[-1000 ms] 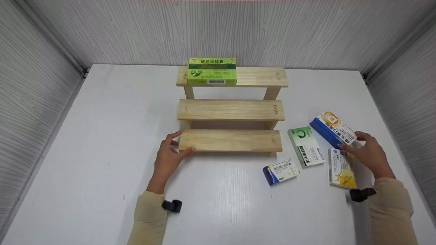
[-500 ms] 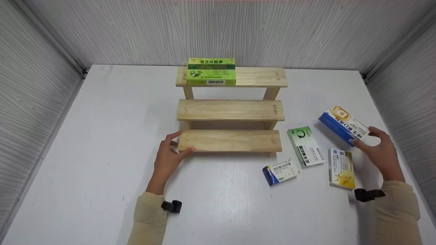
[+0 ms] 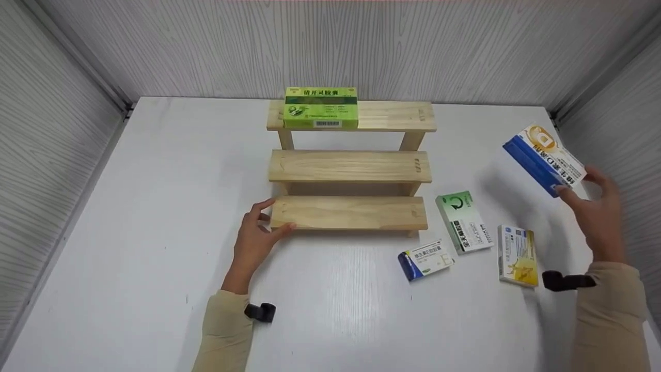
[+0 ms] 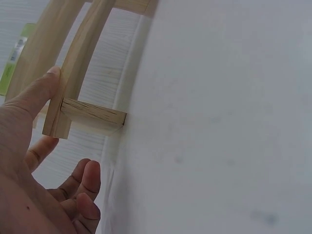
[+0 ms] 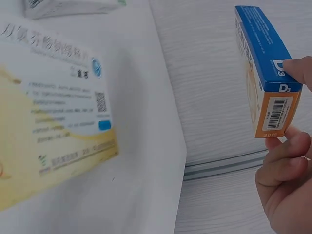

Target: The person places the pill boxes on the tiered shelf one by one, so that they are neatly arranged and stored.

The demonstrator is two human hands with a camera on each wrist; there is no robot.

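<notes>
My right hand (image 3: 600, 217) pinches a blue and white medicine box (image 3: 545, 159) marked D3 by its end, thumb on the blue side. In the right wrist view the medicine box (image 5: 265, 73) shows its orange end with a barcode, held above the table. At the left end of a three-step wooden display stand (image 3: 348, 213), my left hand (image 3: 254, 245) grips the lowest step between thumb and index finger. The left wrist view shows the thumb on the step's edge (image 4: 73, 73) and the other fingers loosely bent. A green medicine box (image 3: 320, 108) lies on the top step's left half.
Right of the stand lie a green and white box (image 3: 465, 222), a yellow and white box (image 3: 518, 256) and a small blue and white box (image 3: 426, 260). Grey wood-grain panels (image 3: 330, 46) enclose the white table (image 3: 170, 206) at the back and sides.
My right hand has lifted the D3 medicine box off the group of boxes and carried it up, back and to the right. The left hand stays on the stand.
</notes>
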